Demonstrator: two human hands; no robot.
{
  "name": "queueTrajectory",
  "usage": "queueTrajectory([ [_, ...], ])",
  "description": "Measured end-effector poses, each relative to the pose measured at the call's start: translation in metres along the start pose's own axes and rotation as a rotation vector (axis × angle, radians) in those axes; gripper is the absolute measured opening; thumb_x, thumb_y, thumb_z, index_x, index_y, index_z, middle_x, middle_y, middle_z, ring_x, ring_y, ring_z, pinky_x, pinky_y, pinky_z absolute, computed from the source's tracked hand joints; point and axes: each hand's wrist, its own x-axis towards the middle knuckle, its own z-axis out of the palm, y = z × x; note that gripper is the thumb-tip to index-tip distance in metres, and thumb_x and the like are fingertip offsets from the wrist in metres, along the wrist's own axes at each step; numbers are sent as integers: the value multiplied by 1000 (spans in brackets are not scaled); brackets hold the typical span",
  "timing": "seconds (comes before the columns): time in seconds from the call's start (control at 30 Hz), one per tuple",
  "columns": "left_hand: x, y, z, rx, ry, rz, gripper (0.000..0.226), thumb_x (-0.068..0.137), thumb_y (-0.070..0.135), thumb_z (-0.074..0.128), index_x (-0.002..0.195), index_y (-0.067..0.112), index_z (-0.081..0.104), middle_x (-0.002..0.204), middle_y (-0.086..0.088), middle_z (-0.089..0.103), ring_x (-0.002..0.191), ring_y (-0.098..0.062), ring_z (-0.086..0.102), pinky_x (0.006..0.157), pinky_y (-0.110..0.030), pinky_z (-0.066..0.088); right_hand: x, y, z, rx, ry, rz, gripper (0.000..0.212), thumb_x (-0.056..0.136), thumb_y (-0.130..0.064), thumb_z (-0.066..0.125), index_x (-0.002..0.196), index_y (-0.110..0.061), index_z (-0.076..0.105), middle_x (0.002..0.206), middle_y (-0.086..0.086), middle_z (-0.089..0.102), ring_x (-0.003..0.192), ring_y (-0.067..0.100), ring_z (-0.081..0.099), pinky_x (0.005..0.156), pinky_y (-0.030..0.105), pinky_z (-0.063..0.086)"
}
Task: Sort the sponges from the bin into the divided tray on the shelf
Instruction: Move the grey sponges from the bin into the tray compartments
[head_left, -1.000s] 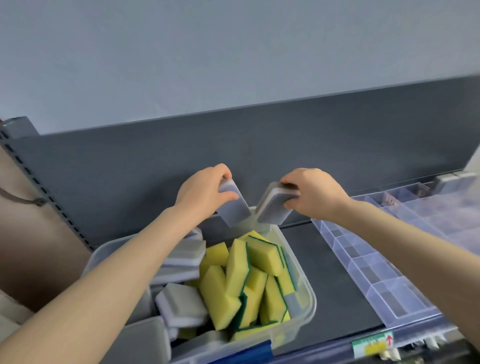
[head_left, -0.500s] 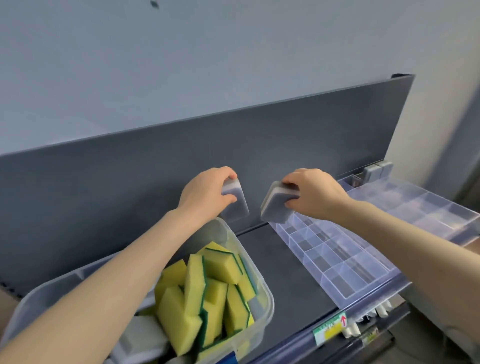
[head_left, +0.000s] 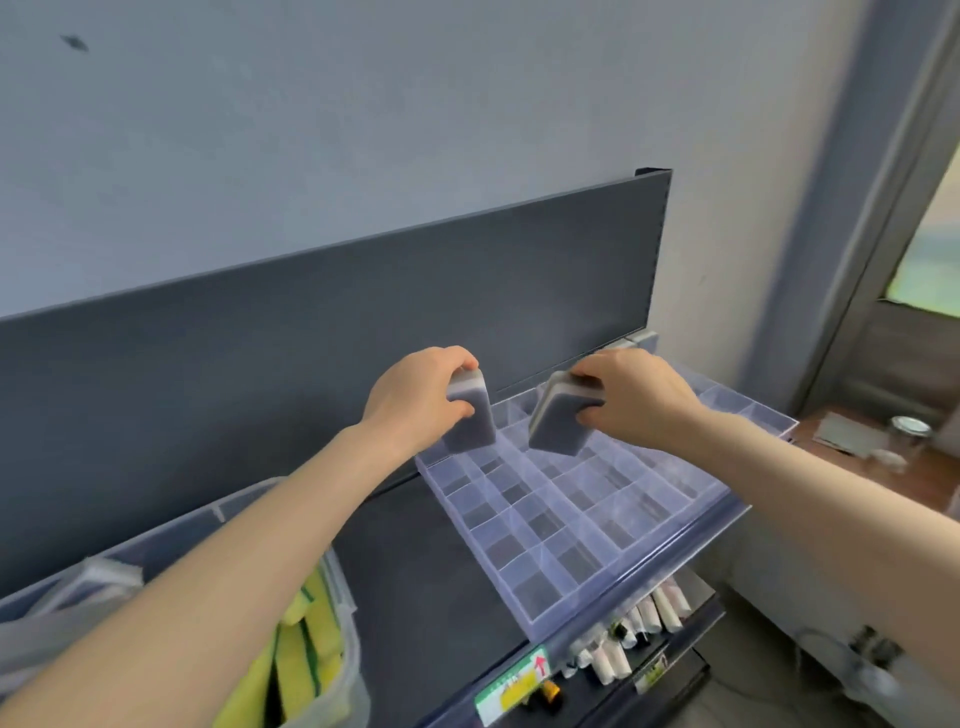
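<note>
Sponges (head_left: 470, 421) in the air: how many, and where?

— 2 grey ones. The left hand (head_left: 415, 402) grips 1 by its upper end, fingers curled over the top and thumb underneath. The right hand (head_left: 636, 400) pinches the second sponge (head_left: 558, 423) the same way. Both hang near each other above the rear left part of the divided tray (head_left: 587, 519), apparently not touching it.

Which step is that?

— The placing, I'd say. The carry from the bin (head_left: 343, 665) looks done and no cell is filled below them.

What does the next move call for?

— Lowering each sponge into its own compartment. They look broader than the small front cells, so a larger cell or an end-on fit seems needed. Something grey, maybe sponges, sits at the tray's far corner (head_left: 631, 340), half hidden by the right hand.

Anything in the way?

— The thin divider walls could catch an edge, and the dark back panel (head_left: 311, 338) stands just behind. Yellow sponges (head_left: 291, 670) wait in the bin under the left forearm. A jar (head_left: 906, 434) stands well apart on the right, and tubes (head_left: 623, 639) lie below the shelf (head_left: 415, 571)
</note>
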Motion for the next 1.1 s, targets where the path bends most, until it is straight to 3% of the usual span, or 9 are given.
queueTrajectory([
  [0.17,29,69,27,1,14,35,38,82,24,69,116,30,56,113,9,61,97,-16,57,71,-29,45,-17,76,-19,-2,19,23,29,72,-24,65,100,-19,63,97,2,66,76,25,52,62,32,46],
  [0.37,61,135,63,10,21,24,40,82,23,68,119,28,56,116,6,61,100,-18,56,78,-35,50,-33,158,-35,105,37,42,38,73,-21,68,109,-27,61,103,-3,66,85,24,58,69,35,51],
  [0.47,76,157,80,9,15,17,40,82,24,68,119,30,55,115,8,60,99,-17,56,74,-32,47,-34,193,-37,120,27,53,43,75,-22,67,116,-31,59,109,-5,66,91,23,59,73,34,51],
  [0.8,137,180,132,-15,-14,24,38,82,24,69,117,30,56,112,8,61,92,-14,56,65,-23,41,-5,268,-13,132,10,75,42,76,-21,68,117,-29,61,110,-7,66,85,17,54,67,26,42],
  [1.1,211,171,174,-45,-11,-8,37,83,27,67,118,30,56,112,9,61,94,-15,56,72,-30,49,67,322,7,100,-48,67,45,73,-22,69,116,-32,60,110,-7,65,93,23,58,70,28,43],
])
